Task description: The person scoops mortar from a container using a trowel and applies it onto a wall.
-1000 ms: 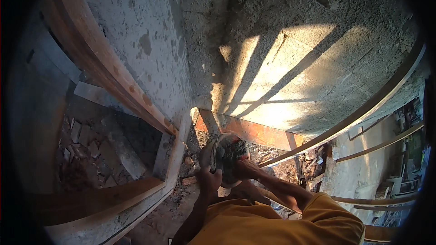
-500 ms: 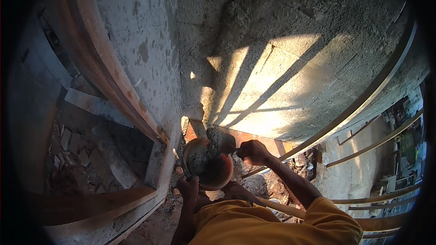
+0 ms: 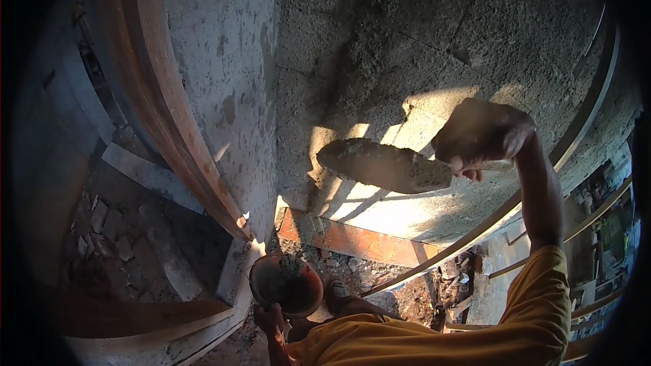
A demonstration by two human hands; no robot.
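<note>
My right hand (image 3: 485,137) is raised at the right of centre, closed on a trowel (image 3: 383,164) whose long, tilted blade carries grey mortar in front of the rough cement wall (image 3: 380,27). My left hand (image 3: 270,318) is low at the bottom, gripping the rim of a round pan (image 3: 285,285) with dark wet mortar inside. The pan hangs beside the corner of the pale side wall (image 3: 227,74), above my legs and a sandalled foot (image 3: 337,293).
A wooden frame (image 3: 169,115) runs down the left, with rubble (image 3: 108,237) beyond it. An orange board (image 3: 363,237) lies along the wall's foot, beside debris (image 3: 413,298). Long curved-looking poles (image 3: 502,217) cross the right side.
My right hand has risen up and right from the pan, lifting the mortar-loaded trowel against the wall. The pan and my left hand have dropped lower in the picture.
</note>
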